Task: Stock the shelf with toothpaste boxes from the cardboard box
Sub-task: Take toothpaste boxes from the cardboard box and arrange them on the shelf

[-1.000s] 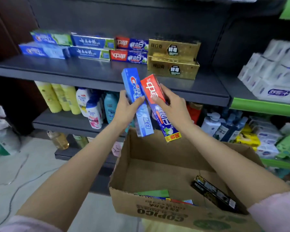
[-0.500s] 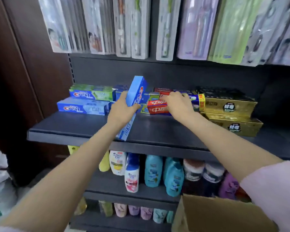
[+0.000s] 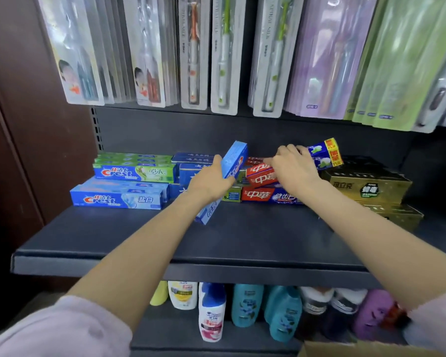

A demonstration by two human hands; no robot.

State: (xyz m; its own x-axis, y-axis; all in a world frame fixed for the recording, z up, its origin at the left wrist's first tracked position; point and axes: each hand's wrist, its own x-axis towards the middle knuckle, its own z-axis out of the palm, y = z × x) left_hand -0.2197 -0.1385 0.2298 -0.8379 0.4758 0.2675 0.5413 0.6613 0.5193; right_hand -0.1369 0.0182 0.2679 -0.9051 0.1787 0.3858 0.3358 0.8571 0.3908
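Observation:
My left hand [image 3: 211, 179] grips a blue toothpaste box [image 3: 233, 163], held tilted above the dark shelf [image 3: 165, 240], its lower end near the board. My right hand [image 3: 294, 168] holds a red-and-blue toothpaste box [image 3: 325, 155] on top of the red stack [image 3: 258, 194] at the shelf's back, its right end raised. Crest boxes [image 3: 119, 198] lie stacked at the left. Only a corner of the cardboard box [image 3: 345, 350] shows at the bottom right.
Gold boxes [image 3: 366, 189] are stacked to the right of the red ones. Toothbrush packs [image 3: 224, 55] hang just above the shelf. Shampoo bottles [image 3: 245, 305] fill the shelf below. A brown wall panel [image 3: 23, 124] stands at the left.
The view has closed in on the shelf. My right hand's red-and-blue box now lies tilted on the red stack, its right end lifted. The blue box in my left hand has barely moved.

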